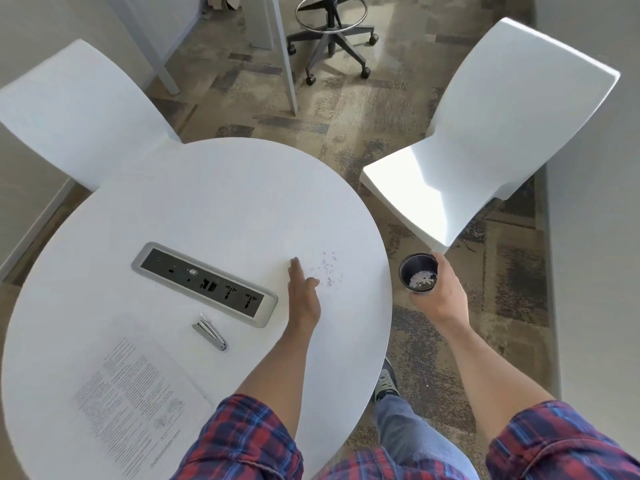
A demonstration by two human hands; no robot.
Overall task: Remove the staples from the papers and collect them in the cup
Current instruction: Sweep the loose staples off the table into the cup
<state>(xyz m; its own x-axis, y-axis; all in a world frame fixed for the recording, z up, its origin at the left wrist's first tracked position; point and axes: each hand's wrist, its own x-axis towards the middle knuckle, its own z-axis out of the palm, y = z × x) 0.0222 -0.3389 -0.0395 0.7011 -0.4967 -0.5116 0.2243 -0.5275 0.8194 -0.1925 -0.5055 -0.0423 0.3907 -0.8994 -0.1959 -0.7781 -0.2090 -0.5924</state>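
Observation:
Several small loose staples (328, 271) lie scattered on the round white table (194, 188) near its right edge. My left hand (304, 296) rests flat on the table just left of them, fingers extended, holding nothing. My right hand (438, 294) holds a dark cup (418, 271) beyond the table's right edge, at about table height; pale staples show in its bottom. A stack of printed papers (138, 403) lies at the near left of the table. A metal staple remover (209, 331) lies between the papers and the power strip.
A grey inset power and port panel (204, 284) sits mid-table. White chairs stand at the far left (76, 112) and at the right (485, 133), the right one close to the cup. A wheeled stool (332, 36) stands beyond. My leg and shoe (386, 382) are beside the table.

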